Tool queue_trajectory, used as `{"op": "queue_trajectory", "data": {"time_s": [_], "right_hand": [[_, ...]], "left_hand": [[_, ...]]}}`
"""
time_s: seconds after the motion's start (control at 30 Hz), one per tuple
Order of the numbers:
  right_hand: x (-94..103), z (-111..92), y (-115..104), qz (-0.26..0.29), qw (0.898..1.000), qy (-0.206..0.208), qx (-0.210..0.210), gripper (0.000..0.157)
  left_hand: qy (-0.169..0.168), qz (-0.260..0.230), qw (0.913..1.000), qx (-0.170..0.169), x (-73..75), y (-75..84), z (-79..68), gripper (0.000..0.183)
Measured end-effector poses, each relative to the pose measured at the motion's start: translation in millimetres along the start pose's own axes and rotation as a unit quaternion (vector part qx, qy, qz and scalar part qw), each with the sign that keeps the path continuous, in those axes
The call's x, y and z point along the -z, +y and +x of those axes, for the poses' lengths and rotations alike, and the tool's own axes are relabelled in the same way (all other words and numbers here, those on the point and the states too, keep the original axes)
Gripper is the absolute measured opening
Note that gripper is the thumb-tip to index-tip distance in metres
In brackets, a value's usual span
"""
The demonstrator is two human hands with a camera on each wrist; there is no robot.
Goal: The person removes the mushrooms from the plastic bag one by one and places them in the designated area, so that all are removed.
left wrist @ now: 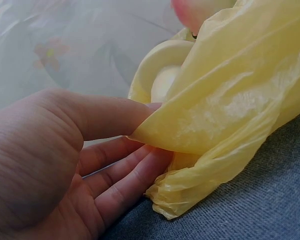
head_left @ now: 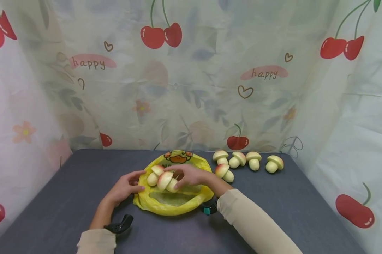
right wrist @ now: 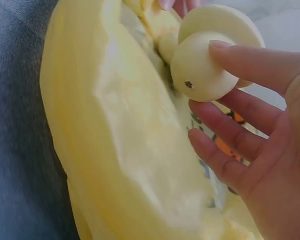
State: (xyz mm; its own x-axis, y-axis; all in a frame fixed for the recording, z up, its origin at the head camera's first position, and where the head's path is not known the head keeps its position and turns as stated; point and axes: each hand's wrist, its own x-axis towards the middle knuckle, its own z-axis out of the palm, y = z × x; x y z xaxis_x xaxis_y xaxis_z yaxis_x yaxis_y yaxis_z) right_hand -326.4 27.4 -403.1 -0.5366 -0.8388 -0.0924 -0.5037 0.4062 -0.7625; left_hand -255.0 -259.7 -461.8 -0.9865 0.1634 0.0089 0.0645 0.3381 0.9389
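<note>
From the head view, I see a person's right hand (head_left: 191, 175) holding a toy mushroom (head_left: 169, 181) over an open yellow bag (head_left: 170, 210); another mushroom (head_left: 153, 176) shows just beside it. Five more mushrooms (head_left: 254, 157) sit to the right on the dark tabletop (head_left: 257, 215). From the left wrist, the left hand (left wrist: 85, 155) pinches the bag's edge between thumb and fingers. From the right wrist, thumb and fingers grip the held mushroom's pale, rounded stem.

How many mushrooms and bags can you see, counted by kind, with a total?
Yellow bag: 1
Mushrooms: 7 visible (5 on the table, 1 within the bag's opening, 1 in the right hand's grip)
Total: 8
</note>
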Motion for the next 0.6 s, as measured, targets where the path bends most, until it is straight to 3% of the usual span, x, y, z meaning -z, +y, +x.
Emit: {"op": "queue_trajectory", "data": {"time_s": [0.2,0.6], "right_hand": [[15.3,-19,3,0.034,0.998,0.044,0.006,0.068],[51.6,-52,-1,0.004,0.991,0.134,0.018,0.071]], "left_hand": [[-0.003,0.001,1.0000,-0.007,1.1,-0.4,-0.5,0.065],[-0.005,0.004,0.9999,-0.012,1.2,-4.3,0.8,0.065]]}}
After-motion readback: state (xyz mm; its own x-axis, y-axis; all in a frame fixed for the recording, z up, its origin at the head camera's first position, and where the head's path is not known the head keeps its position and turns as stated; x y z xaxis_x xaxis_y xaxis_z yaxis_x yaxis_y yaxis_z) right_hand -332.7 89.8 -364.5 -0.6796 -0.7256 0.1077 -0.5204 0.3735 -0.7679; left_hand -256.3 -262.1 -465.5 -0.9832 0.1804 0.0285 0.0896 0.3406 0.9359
